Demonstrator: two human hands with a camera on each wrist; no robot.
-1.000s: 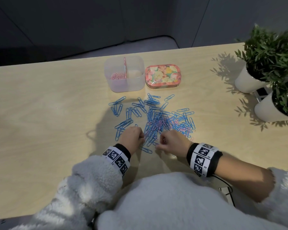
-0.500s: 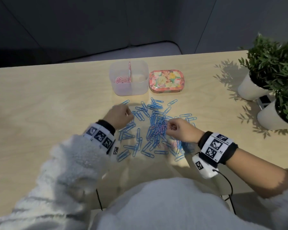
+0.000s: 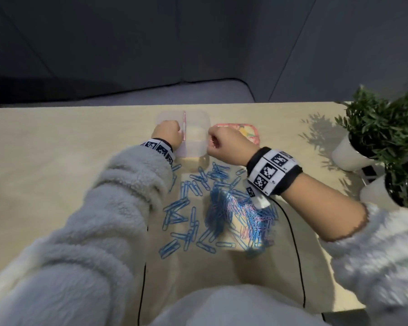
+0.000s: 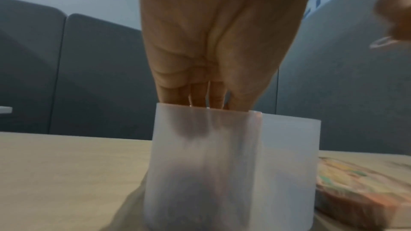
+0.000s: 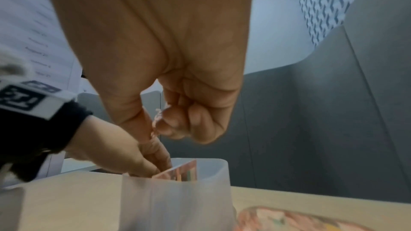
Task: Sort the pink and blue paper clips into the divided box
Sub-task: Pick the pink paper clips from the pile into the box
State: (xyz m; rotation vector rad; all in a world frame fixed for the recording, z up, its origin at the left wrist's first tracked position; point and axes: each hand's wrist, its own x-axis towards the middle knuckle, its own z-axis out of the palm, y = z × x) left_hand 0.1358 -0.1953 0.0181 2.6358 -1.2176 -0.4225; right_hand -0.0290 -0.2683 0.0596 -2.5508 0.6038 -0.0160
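Note:
The frosted divided box stands at the table's far side with a pink divider. My left hand hangs over the left compartment, its bunched fingers dipping inside; the frosted wall blurs their tips, so what they hold is hidden. My right hand hovers by the box's right side and pinches a pink paper clip between thumb and forefinger. A loose pile of blue and pink clips lies on the table nearer to me.
A flowered lid lies right of the box. Two potted plants in white pots stand at the right edge. A black cable runs from my right wrist over the table. Bare wood lies to the left.
Both hands have left the clip pile and moved away from me to the box. The left now dips into the left compartment; the right carries a pink clip.

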